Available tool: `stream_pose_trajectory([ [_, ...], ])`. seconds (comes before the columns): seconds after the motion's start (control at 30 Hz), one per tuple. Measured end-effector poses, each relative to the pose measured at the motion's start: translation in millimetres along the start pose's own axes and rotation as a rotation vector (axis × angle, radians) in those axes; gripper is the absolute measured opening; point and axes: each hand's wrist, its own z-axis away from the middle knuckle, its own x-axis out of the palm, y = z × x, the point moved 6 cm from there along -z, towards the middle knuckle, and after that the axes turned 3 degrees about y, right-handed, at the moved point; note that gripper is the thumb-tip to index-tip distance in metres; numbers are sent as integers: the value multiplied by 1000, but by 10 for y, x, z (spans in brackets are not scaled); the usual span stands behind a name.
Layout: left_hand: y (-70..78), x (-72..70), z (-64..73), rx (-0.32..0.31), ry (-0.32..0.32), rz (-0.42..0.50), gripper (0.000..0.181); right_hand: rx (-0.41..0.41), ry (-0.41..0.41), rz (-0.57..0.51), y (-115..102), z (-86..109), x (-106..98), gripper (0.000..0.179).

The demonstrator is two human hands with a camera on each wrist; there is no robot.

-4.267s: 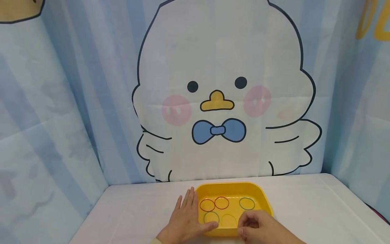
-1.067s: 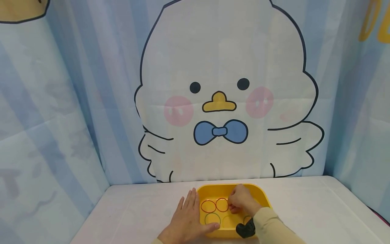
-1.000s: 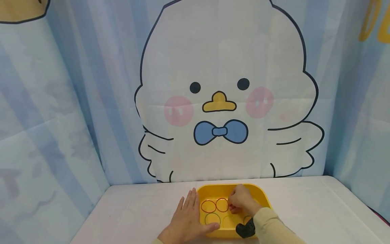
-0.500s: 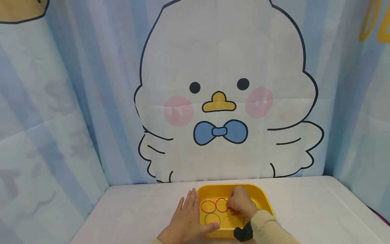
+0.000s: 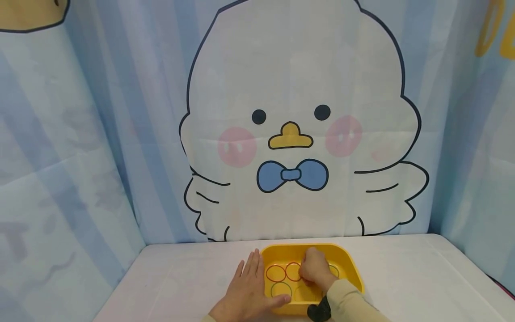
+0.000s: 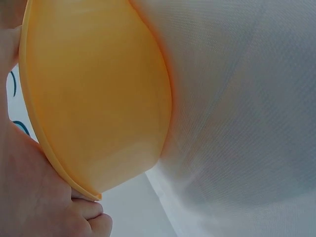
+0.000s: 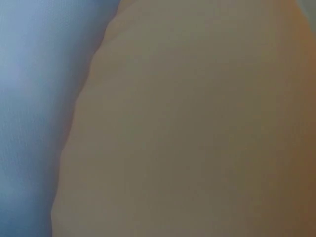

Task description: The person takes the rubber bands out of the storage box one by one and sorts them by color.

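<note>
In the head view a yellow tray [image 5: 347,264] holds several thin coloured rings that look like rubber bands. Two red rings [image 5: 276,281] lie touching at the back left, with a green ring [image 5: 281,282] in front of them. A yellow ring is faint beside it, and another greenish ring [image 5: 337,270] shows partly behind the right hand. My left hand [image 5: 250,286] rests with straight fingers along the tray's left rim, its thumb over the front rim. My right hand [image 5: 315,268] reaches inside, fingers curled downward near the right-hand red ring; its fingertips and anything between them are hidden.
The tray stands on a white-covered table [image 5: 181,277]. Behind it hangs a cloth backdrop [image 5: 289,214] with a cartoon bird, and pale blue cloth closes both sides. A black heart-shaped piece [image 5: 319,309] sits at the right sleeve cuff, over the tray's front rim.
Since the oldest frame my right hand has gone from the tray's front right corner to its back middle. Over the last second it shifts slightly forward and left. The left hand stays put.
</note>
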Motion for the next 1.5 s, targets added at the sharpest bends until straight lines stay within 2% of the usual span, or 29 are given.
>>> stream_pose_trajectory([
  [0.1,-1,3,0,1,-2,3,118,-4,7,28,1,-5,20,31],
  [0.3,8,-2,1,-7,0,2,119,-43,31,86,-15,-9,42,12],
  [0.57,11,0,-1,-14,-5,-4,119,-28,35,103,-22,-12,38,8],
  [0.77,-2,12,-2,-11,-10,-8,119,-20,24,99,2,-28,48,12],
  [0.83,0,11,-1,-9,-9,-11,119,-8,8,78,30,-38,54,12],
  [1.03,3,8,-3,-17,-21,-3,119,21,-37,-79,96,-44,43,4],
  [1.13,0,3,-6,-17,-25,-1,119,45,-56,-140,112,-46,20,10],
  [1.5,11,-11,-2,-21,-13,-7,120,109,-109,-233,133,-50,-24,14],
])
